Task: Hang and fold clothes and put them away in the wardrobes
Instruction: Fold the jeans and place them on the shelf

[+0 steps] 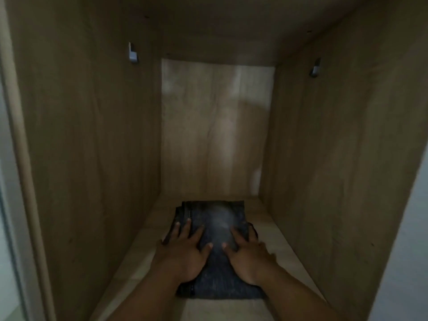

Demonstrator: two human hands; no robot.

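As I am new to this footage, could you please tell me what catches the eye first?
Folded dark jeans lie on the wardrobe floor, both hands pressed flat on top: left hand, right hand. Small metal brackets sit high on the left wall and the right wall.

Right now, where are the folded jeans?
In the head view, the folded jeans lie on the wardrobe floor, low and centered between the side walls, with the left hand and right hand flat on top.

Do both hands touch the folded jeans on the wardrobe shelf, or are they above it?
Touching. The head view shows the left hand and the right hand lying flat on the jeans, fingers spread on the denim with no gap visible.
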